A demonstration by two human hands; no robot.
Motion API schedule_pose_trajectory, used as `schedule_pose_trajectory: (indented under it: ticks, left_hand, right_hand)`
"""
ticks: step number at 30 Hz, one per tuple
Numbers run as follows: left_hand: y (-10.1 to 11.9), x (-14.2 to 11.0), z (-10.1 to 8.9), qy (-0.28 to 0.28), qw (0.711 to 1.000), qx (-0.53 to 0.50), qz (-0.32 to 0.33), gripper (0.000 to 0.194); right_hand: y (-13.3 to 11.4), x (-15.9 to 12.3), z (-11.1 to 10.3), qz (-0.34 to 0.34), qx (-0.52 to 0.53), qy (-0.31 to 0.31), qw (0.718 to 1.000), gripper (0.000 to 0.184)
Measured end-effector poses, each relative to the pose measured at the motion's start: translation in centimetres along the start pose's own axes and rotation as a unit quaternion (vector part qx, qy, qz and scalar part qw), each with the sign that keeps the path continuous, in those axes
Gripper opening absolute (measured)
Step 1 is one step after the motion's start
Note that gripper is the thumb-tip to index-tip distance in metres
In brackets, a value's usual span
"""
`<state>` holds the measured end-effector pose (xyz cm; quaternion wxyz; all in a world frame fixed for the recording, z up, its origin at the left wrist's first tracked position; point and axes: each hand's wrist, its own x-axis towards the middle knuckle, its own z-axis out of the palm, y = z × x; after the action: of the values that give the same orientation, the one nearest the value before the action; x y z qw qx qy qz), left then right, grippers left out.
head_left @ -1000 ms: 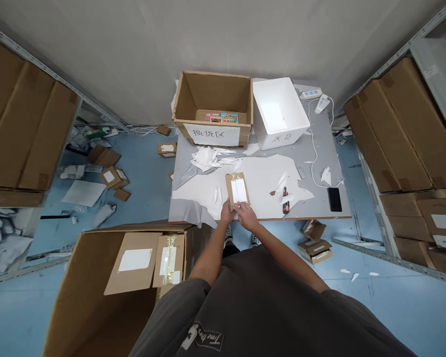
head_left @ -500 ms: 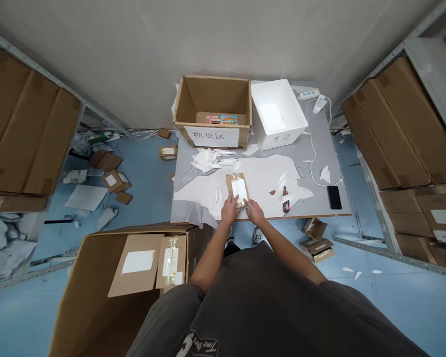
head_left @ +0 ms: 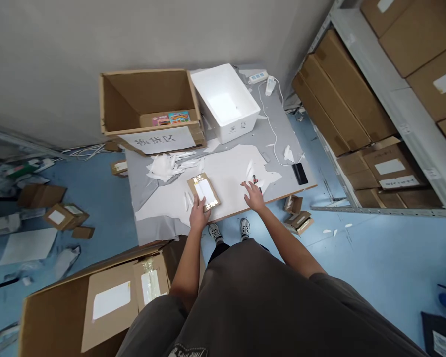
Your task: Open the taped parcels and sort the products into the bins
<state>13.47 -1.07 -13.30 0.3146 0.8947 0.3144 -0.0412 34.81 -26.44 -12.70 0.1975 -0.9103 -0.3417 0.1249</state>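
Observation:
My left hand (head_left: 199, 214) is at the near edge of the table, its fingers gripping the lower corner of a flat kraft cardboard packet (head_left: 203, 191). The packet has a white label and gold tape along its ends. My right hand (head_left: 252, 195) rests open on a white sheet (head_left: 223, 173), apart from the packet. Just beyond its fingers lies a red-handled utility knife (head_left: 254, 179), partly hidden by the hand.
A grey table (head_left: 278, 148) holds crumpled white wrapping (head_left: 161, 167), a black phone (head_left: 300, 173), a white foam box (head_left: 225, 101) and a labelled cardboard box (head_left: 148, 101). A large open carton (head_left: 111, 300) stands at lower left. Shelved cartons (head_left: 342, 104) line the right.
My right hand has left the packet and moved right toward the knife. The packet has turned slightly with my left hand. The whole view has swung, so the table sits further left.

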Motion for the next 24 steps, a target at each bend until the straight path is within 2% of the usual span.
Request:
schedule_pose_trajectory:
  ticks: [4, 8, 11, 15, 19, 21, 24]
  left_hand:
    - [0.1, 0.4, 0.0, 0.002, 1.000, 0.012, 0.014, 0.073]
    - [0.5, 0.4, -0.1, 0.003, 1.000, 0.017, 0.007, 0.074]
    - [0.7, 0.3, -0.1, 0.005, 1.000, 0.015, 0.001, 0.074]
    - [0.8, 0.0, 0.3, 0.010, 1.000, 0.011, -0.022, 0.077]
    - [0.6, -0.1, 0.7, 0.019, 0.999, 0.014, -0.032, 0.077]
    - [0.5, -0.2, 0.5, 0.018, 0.999, 0.015, -0.031, 0.076]
    - [0.3, -0.2, 0.2, 0.016, 0.999, 0.015, -0.022, 0.073]
  right_hand:
    - [5.7, -0.8, -2.9, 0.074, -0.010, 0.023, 0.997, 0.065]
    - [8.9, -1.1, -3.5, 0.125, -0.016, 0.010, 0.992, 0.060]
    - [9.9, -0.4, -2.0, 0.174, -0.009, -0.025, 0.984, 0.051]
    - [10.8, 0.9, 1.3, 0.260, -0.007, -0.092, 0.961, 0.045]
    - [11.2, 1.9, 4.0, 0.289, -0.006, -0.113, 0.950, 0.041]
    - [11.2, 2.2, 4.5, 0.301, -0.003, -0.112, 0.947, 0.041]
    - [11.2, 2.7, 3.8, 0.313, 0.012, -0.124, 0.942, 0.042]
